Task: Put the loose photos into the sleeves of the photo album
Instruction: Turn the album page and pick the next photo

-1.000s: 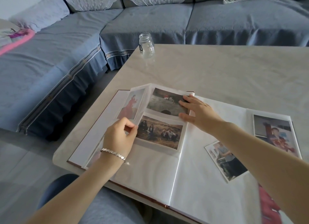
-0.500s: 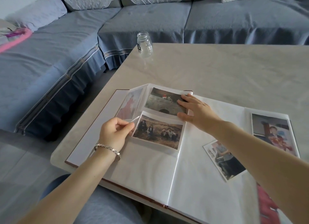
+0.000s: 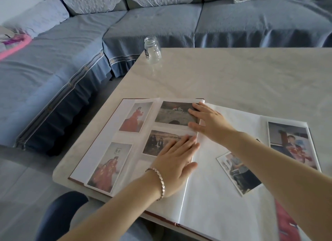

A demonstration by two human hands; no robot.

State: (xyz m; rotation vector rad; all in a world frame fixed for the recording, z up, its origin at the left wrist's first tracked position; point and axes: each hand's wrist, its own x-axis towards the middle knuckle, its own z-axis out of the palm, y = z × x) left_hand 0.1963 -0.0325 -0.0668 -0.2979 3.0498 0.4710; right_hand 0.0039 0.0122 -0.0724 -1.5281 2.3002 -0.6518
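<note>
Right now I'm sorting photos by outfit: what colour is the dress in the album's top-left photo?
Red; the top-left photo shows it best in the head view.

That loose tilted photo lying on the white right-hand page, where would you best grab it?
Pinch its near lower corner, coming from the person's side. The loose tilted photo lies flat on the photo album page, so a fingertip likely must lift that free corner first; the right forearm crosses its far end.

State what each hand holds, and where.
Nothing is gripped. The left hand lies flat on the lower landscape photo; the right hand presses flat on the right edge of the upper photo.
</note>
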